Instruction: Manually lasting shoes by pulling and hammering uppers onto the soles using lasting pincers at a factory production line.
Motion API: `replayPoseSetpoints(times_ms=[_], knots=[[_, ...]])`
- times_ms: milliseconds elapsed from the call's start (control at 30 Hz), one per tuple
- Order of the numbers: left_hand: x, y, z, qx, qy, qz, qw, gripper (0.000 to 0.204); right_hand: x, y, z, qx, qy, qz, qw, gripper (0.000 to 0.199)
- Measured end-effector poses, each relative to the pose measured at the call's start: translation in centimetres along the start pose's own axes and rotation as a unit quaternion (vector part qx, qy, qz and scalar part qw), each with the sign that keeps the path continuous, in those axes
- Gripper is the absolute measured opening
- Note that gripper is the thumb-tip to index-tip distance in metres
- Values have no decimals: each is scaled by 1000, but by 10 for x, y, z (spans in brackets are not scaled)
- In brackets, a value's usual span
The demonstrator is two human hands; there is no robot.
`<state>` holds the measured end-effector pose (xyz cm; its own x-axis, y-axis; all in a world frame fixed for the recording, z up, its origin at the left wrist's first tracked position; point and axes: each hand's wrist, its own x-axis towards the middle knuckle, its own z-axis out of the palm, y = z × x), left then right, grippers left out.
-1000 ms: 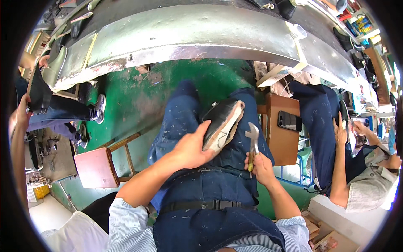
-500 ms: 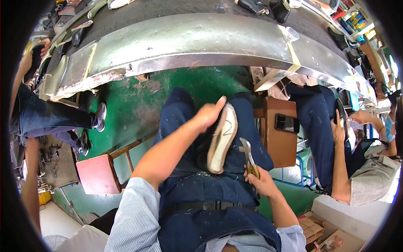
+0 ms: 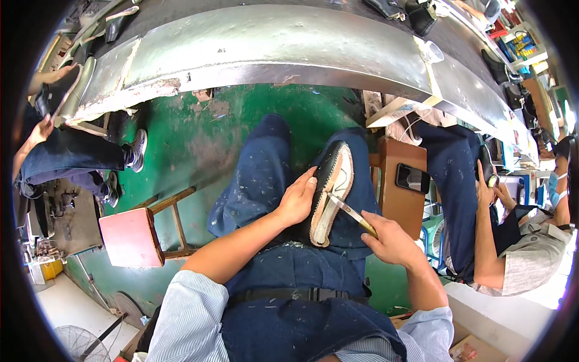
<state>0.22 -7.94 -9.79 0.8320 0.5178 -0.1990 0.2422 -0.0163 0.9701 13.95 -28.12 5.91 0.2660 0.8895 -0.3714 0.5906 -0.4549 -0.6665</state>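
A black shoe (image 3: pixel 345 172) lies sole-up along my right thigh, its pale underside showing and a pleated, ridged edge running round it. My left hand (image 3: pixel 300 196) is wrapped round the shoe's left side, thumb along the edge. In my right hand (image 3: pixel 389 239) are lasting pincers (image 3: pixel 348 211), gripped by their yellowish handles. The metal head of the pincers rests at the left edge of the shoe, close to my left fingertips. Whether the jaws have hold of any leather cannot be made out.
A metal-edged workbench (image 3: pixel 265 51) spans the far side, with black shoes (image 3: pixel 420 17) on it. At right, a phone (image 3: pixel 412 177) lies on a brown stool (image 3: pixel 401 208). A pink-topped stool (image 3: pixel 131 238) stands at left. Co-workers sit on both sides, holding shoes.
The pincers have come up and left from beside my lap onto the shoe's edge. My left hand has moved down along the shoe, which now rests against my right thigh.
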Motion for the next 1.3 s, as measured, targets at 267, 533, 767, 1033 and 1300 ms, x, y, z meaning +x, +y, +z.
replayPoseSetpoints(times_ms=[267, 533, 767, 1033, 1300], knots=[[0, 10, 3, 26, -39, 27, 999, 50, 46, -34, -65, -128, -261, 119, 949, 36], [-20, 13, -1, 34, -55, 66, 996, 52, 90, -64, -100, -163, -435, 243, 852, 33], [-11, 37, -17, 60, -129, 36, 989, 59, 92, 7, -99, -224, -348, 49, 909, 26], [21, 54, -35, 34, -217, -32, 975, 102, 119, 122, -43, -48, -89, -291, 951, 34], [38, 62, -34, 62, -232, -64, 969, 113, 87, 120, -17, 40, -44, -180, 982, 40]])
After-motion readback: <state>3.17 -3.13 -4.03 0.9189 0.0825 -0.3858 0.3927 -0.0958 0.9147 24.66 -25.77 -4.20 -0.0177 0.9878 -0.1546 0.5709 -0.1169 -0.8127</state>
